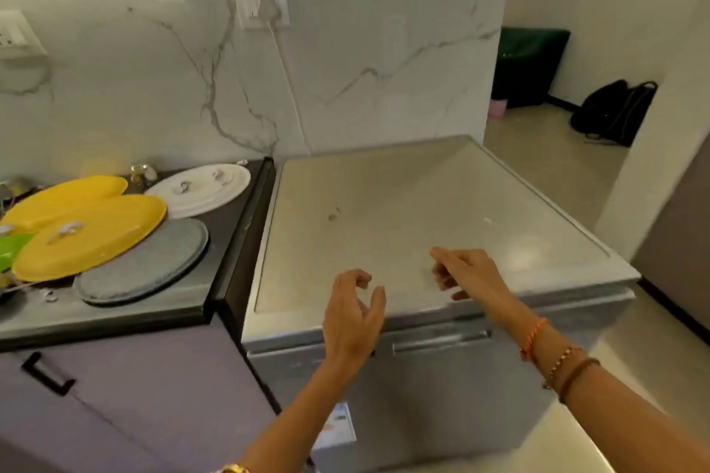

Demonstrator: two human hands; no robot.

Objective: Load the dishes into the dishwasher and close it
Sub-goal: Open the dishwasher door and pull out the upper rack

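Observation:
The silver dishwasher (403, 203) stands shut beside the counter, with a bar handle (442, 342) on its front. My left hand (351, 315) hovers over its front edge, fingers curled and apart, holding nothing. My right hand (468, 273) is above the top's front right part, fingers loosely bent and empty. On the dark counter at the left lie two yellow plates (92, 234), a grey plate (150, 265) partly under them, and a white plate (203, 188) with small metal pieces on it.
A purple cabinet (126, 396) with a black handle sits under the counter. A plug and cable (269, 11) hang on the marble wall behind. Black bags (614, 111) and a green box (530, 61) lie in the room at the right.

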